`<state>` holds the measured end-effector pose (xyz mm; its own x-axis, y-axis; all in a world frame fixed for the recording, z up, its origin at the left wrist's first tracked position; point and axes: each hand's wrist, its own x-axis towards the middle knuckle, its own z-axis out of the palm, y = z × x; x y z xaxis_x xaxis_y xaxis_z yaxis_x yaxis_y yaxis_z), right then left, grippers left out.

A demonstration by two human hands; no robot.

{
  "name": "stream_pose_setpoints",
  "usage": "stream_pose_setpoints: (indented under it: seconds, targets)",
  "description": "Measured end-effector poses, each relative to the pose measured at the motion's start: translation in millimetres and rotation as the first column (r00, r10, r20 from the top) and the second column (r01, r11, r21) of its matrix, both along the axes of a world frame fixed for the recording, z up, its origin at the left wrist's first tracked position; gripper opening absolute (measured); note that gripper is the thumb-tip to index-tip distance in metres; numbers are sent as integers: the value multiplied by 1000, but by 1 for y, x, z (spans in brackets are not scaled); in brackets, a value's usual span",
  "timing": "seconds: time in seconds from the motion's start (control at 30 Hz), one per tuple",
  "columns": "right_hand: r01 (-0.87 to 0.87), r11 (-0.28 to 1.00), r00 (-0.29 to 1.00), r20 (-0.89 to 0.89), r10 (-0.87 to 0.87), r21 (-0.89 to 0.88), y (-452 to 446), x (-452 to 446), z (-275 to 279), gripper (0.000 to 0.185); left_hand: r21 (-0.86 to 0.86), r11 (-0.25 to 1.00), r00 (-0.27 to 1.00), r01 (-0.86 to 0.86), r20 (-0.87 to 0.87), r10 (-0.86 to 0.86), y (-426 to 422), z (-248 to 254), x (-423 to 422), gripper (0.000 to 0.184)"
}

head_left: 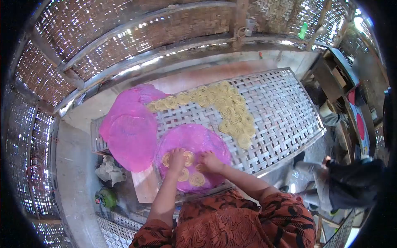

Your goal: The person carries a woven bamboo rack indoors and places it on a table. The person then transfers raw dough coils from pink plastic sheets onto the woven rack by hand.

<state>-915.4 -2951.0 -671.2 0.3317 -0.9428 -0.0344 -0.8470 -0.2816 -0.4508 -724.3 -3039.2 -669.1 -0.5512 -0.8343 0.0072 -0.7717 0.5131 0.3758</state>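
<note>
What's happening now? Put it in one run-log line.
left grip: between two yellow coils | right grip: at another coil | pink round sheet: beneath these coils | woven rack: more coils

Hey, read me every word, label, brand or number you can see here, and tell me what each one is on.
No readable text anywhere in this view.
Green rounded container at lower left: any print is too small to read.
Green object high on the wall: too blurred to tell.
Pink round surface under the hands: no legible lettering.
</note>
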Motion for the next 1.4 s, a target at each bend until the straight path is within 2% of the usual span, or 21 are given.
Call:
stream_pose_setpoints:
  seconds: [0.03, 0.1, 0.13, 0.2, 0.27, 0.3, 0.47, 0.53, 0.6, 0.67, 0.7, 0.73, 0.8, 0.87, 0.9, 0.93, 1.0, 1.13, 1.3, 1.37, 1.4]
  targets:
    - [24, 1000, 1000, -10, -24, 7, 5, -10, -3, 31, 7, 1000, 1000, 24, -10, -24, 0, 1, -1, 35]
    - [211, 975, 855, 470, -218, 69, 15, -38, -6, 21, -45, 998, 998, 45, 34, -43, -1, 5, -2, 26]
    - [228, 971, 858, 457, -234, 68, 23, -55, -3, 21, -44, 997, 998, 61, 20, -60, -1, 2, -1, 26]
    - [482, 855, 586, 654, -477, 191, 45, -94, 6, 13, 1, 993, 992, 119, -50, -119, 1, -2, 1, 19]
    - [531, 749, 365, 690, -625, 397, 61, -138, 29, 12, 185, 979, 991, 85, -114, -65, 17, 19, -8, 18]
    - [595, 702, 316, 689, -652, 391, 68, -160, 28, 13, 363, 931, 987, 48, -159, 11, 24, 27, -14, 19]
    - [792, 550, 196, 744, -639, 264, 79, -225, 2, 21, 508, 844, 899, 173, -432, 76, 34, 24, -60, 14]
    - [690, 495, -125, 760, -638, 528, 82, -226, 9, 28, 597, 779, 875, 193, -465, 139, 36, 22, -81, 11]
    - [720, 452, -105, 727, -679, 526, 82, -229, -10, 31, 584, 746, 801, 320, -587, 116, 36, 18, -100, 13]
    - [897, 437, 417, 204, -886, 66, 85, -228, -24, 35, 601, 723, 786, 341, -604, 131, 40, 18, -113, 13]
    - [810, 570, 575, -6, -818, -140, 85, -218, -14, 44, 613, 703, 766, 362, -625, 151, 41, 18, -120, 13]
    - [810, 570, 575, -6, -818, -138, 85, -203, -3, 44, 614, 702, 767, 361, -624, 152, 44, 24, -126, 13]
    - [798, 598, 546, 331, -769, 74, 84, -169, 21, 48, 722, 566, 749, 398, -612, 253, 54, 43, -133, 11]
    - [220, 641, -105, 672, -733, 735, 85, -136, 40, 45, 761, 513, 765, 397, -583, 274, 66, 37, -135, 14]
    - [36, 604, -224, 595, -772, 796, 87, -123, 70, 35, 772, 490, 735, 406, -594, 327, 73, 41, -136, 19]
    - [40, 605, -222, 598, -770, 795, 87, -129, 63, 35, 780, 468, 703, 416, -602, 378, 75, 44, -137, 24]
    - [417, 623, 39, 671, -740, 662, 87, -158, 32, 26, 777, 496, 739, 387, -583, 338, 79, 41, -117, 36]
    - [849, 475, 149, 756, -638, 233, 52, -241, 17, 23, 582, 788, 863, 202, -486, 138, 56, 13, -37, 41]
    - [705, 511, -109, 787, -607, 492, 16, -290, -26, 29, 505, 863, 802, -26, -504, 319, 22, -15, 62, 36]
    - [869, 427, 205, 605, -770, 249, 8, -306, -70, 35, 449, 871, 846, -200, -369, 385, 13, 4, 83, 29]
    - [864, 434, 208, 603, -770, 256, 8, -298, -61, 35, 451, 867, 845, -211, -363, 394, 8, 5, 90, 29]
